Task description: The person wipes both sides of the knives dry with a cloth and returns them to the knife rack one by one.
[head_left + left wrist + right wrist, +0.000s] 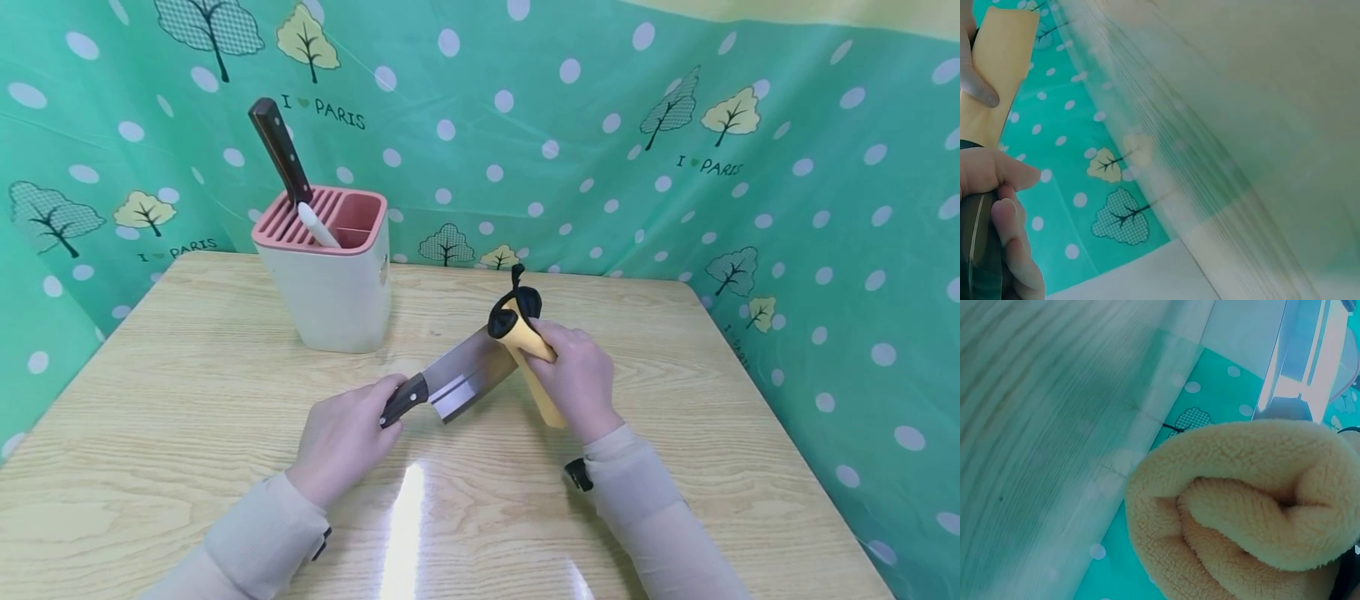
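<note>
My left hand grips the dark riveted handle of a cleaver, its broad steel blade pointing up and to the right above the table. In the left wrist view, the fingers curl round the black handle. My right hand holds a folded yellow towel with black edging and a black loop. The towel overlaps the far end of the blade in the head view. Up close in the right wrist view, the fluffy towel is rolled in layers, with the shiny blade behind it.
A white knife block with a pink slotted top stands at the back left of the wooden table. A dark-handled knife and a white-handled tool stick out of it. A green dotted curtain hangs behind.
</note>
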A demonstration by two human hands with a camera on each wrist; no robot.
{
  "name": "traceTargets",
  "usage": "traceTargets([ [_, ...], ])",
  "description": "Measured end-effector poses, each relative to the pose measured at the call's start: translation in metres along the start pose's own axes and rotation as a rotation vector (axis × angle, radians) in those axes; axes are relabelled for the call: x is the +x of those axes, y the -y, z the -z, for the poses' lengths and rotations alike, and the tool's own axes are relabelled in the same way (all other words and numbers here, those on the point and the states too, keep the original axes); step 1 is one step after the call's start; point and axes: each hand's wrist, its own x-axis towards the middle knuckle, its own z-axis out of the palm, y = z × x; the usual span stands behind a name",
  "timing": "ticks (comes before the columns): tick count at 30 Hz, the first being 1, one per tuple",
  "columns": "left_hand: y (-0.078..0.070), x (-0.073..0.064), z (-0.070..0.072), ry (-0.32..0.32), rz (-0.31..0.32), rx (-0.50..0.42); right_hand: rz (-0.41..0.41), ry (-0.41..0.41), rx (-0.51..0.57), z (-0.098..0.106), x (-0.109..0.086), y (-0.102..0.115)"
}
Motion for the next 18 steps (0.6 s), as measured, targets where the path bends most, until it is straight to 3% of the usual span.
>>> traceTargets([
  [18,0.0009,-0.004,0.0027,-0.002,-0.001,0.006,-0.11,0.012,-0.007,0.0067,0.0065,-0.0092],
])
